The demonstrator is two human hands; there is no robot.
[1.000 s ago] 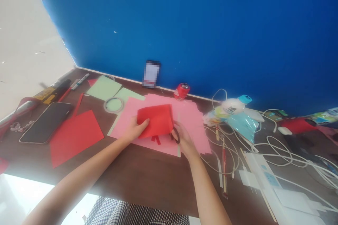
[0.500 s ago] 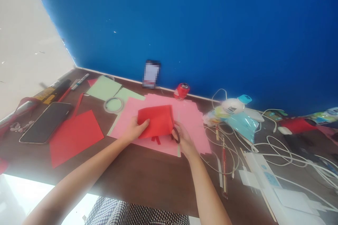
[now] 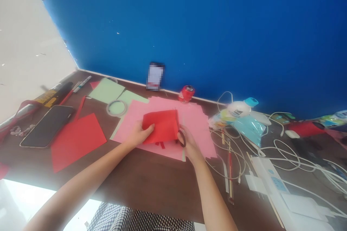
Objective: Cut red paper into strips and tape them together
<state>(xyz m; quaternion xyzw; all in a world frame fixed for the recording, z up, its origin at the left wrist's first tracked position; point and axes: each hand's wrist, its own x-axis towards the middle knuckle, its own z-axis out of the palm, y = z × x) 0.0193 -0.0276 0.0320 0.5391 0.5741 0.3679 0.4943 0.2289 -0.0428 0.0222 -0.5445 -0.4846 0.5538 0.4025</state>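
Note:
My left hand (image 3: 140, 134) pinches the left edge of a red sheet of paper (image 3: 161, 126), thumb on top. At its right edge my right hand (image 3: 188, 142) is closed around dark-handled scissors (image 3: 182, 138); their blades are hidden by the paper. The sheet is held above a fanned stack of pink paper (image 3: 200, 126). Small red paper scraps (image 3: 162, 145) lie on the pink paper, just under the lower edge of the held sheet.
Left are another red sheet (image 3: 78, 140), a dark phone (image 3: 47, 126), green paper (image 3: 107, 90) and a tape roll (image 3: 116, 108). A red jar-like object (image 3: 186, 94) stands behind. Right are a white bottle (image 3: 238, 109), tangled cables (image 3: 287, 158) and a power strip (image 3: 271, 177). Another phone (image 3: 155, 76) leans on the wall.
Both hands, the red sheet and the scissors have shifted very slightly down and to the right. The grips look the same, and the surroundings have not moved.

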